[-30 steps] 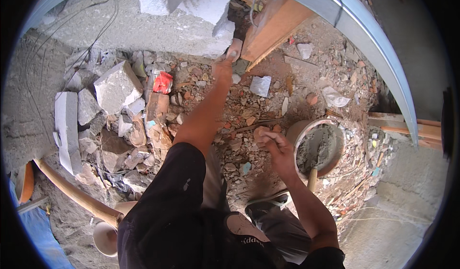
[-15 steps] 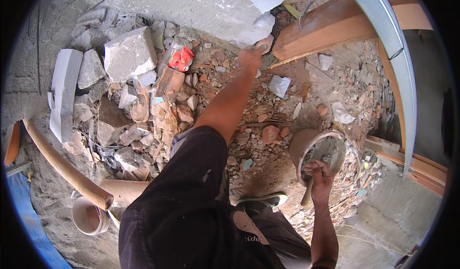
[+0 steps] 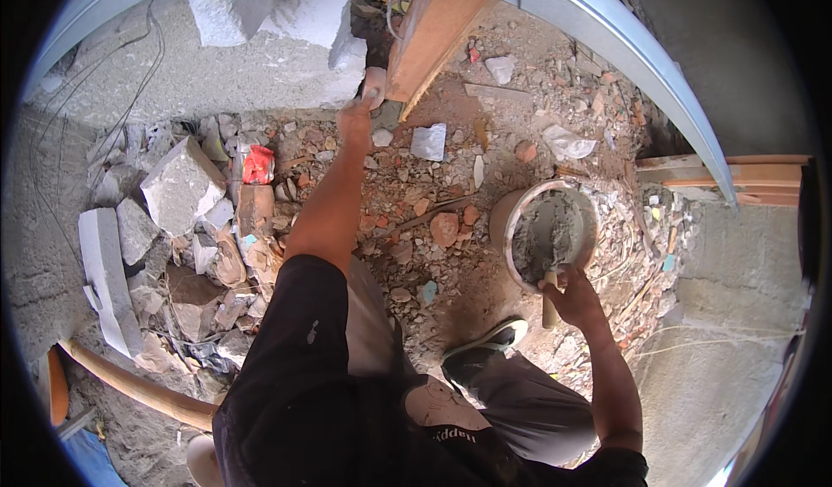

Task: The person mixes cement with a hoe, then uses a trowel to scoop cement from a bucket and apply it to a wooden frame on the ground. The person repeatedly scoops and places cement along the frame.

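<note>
Mortar [image 3: 539, 227], grey and thick, lies in the round bucket [image 3: 499, 227] on the rubble-strewn ground to my right. A pale wooden handle [image 3: 550, 314] leans out over the near rim; the tool's far end is hidden in the mix. My right hand [image 3: 575, 301] is closed around the upper part of that handle, thumb across it, just beside the rim. My left hand [image 3: 355, 121] is stretched well forward, at the corner of the rough concrete ledge [image 3: 217, 84] and close to the lower end of the wooden beam [image 3: 438, 32]. I cannot tell whether its fingers grip anything there. My hands are well apart. Between them lie brick bits and a whitish fragment [image 3: 428, 142]. On my left, a red crumpled packet [image 3: 258, 165] sits near a broken concrete block [image 3: 182, 188]. A curved-looking metal channel [image 3: 607, 28] crosses the view beyond the beam, and my shoe [image 3: 490, 338] stands near the bucket.
</note>
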`<act>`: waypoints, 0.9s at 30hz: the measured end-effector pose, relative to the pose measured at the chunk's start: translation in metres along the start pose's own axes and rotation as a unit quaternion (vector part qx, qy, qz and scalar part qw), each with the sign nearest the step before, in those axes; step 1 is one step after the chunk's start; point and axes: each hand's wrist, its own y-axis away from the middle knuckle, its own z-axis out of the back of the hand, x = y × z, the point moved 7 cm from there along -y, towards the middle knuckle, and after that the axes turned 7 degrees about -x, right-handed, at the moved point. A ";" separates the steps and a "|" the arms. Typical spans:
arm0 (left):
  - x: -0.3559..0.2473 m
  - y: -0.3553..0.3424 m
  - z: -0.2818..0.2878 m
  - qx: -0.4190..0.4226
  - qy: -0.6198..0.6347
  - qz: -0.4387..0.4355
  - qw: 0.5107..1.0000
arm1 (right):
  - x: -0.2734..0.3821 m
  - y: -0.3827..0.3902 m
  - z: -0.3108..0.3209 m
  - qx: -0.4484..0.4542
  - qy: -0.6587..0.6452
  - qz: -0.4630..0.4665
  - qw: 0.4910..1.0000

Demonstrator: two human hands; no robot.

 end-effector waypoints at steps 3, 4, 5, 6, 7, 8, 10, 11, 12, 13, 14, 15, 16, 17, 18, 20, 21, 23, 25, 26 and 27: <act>-0.018 0.029 0.007 -0.044 -0.015 -0.048 0.998 | -0.019 0.008 -0.015 0.006 0.001 0.010 1.000; -0.008 0.048 0.009 -0.021 0.001 -0.013 1.000 | -0.032 0.011 -0.023 0.020 -0.005 -0.018 1.000; -0.004 0.073 0.012 0.006 0.012 0.015 1.000 | -0.038 0.011 -0.027 0.030 -0.021 -0.045 0.998; 0.000 0.105 0.015 0.033 -0.017 0.003 0.999 | -0.046 0.013 -0.029 0.037 -0.035 -0.076 0.996; 0.008 0.140 0.014 0.066 -0.044 -0.006 0.997 | -0.051 0.013 -0.028 0.028 -0.042 -0.100 0.994; 0.028 0.171 0.015 0.122 -0.088 0.034 0.988 | -0.053 0.009 -0.028 0.019 -0.047 -0.123 0.991; 0.058 0.226 0.002 0.228 -0.145 0.057 0.961 | -0.059 -0.002 -0.035 0.005 0.007 -0.097 0.995; 0.066 0.254 -0.011 0.277 -0.154 0.040 0.948 | -0.062 -0.007 -0.039 0.022 0.025 -0.110 0.993; 0.070 0.279 -0.025 0.322 -0.160 0.020 0.933 | -0.064 -0.011 -0.042 0.039 0.043 -0.119 0.991; 0.075 0.298 -0.038 0.348 -0.190 0.024 0.918 | -0.065 -0.014 -0.042 0.039 0.039 -0.119 0.991; 0.078 0.315 -0.053 0.369 -0.219 0.025 0.903 | -0.069 -0.016 -0.043 0.039 0.036 -0.115 0.992; 0.079 0.325 -0.066 0.383 -0.245 0.022 0.890 | -0.078 -0.018 -0.040 0.035 0.019 -0.128 0.991; 0.082 0.335 -0.077 0.396 -0.250 0.040 0.882 | -0.087 -0.020 -0.037 0.031 0.004 -0.140 0.990; 0.084 0.336 -0.084 0.400 -0.257 0.054 0.878 | -0.089 -0.024 -0.035 0.029 -0.011 -0.142 0.989; 0.084 0.333 -0.089 0.401 -0.261 0.066 0.875 | -0.086 -0.024 -0.021 0.001 -0.010 -0.131 0.991; 0.100 0.323 -0.088 0.378 -0.244 0.128 0.884 | -0.086 -0.013 0.014 -0.049 -0.005 -0.115 0.992; 0.090 0.325 -0.089 0.383 -0.245 0.136 0.880 | -0.078 -0.004 0.037 -0.043 0.030 -0.104 0.993; 0.081 0.321 -0.085 0.372 -0.238 0.150 0.885 | -0.059 0.008 0.083 -0.033 0.094 -0.109 0.989; 0.085 0.335 -0.091 0.370 -0.252 0.150 0.881 | -0.082 0.004 0.086 -0.038 0.130 -0.117 0.984; 0.085 0.345 -0.097 0.386 -0.271 0.141 0.871 | -0.098 -0.004 0.076 -0.052 0.140 -0.110 0.983; 0.088 0.346 -0.095 0.380 -0.253 0.158 0.876 | -0.093 -0.015 0.059 -0.039 0.135 -0.093 0.986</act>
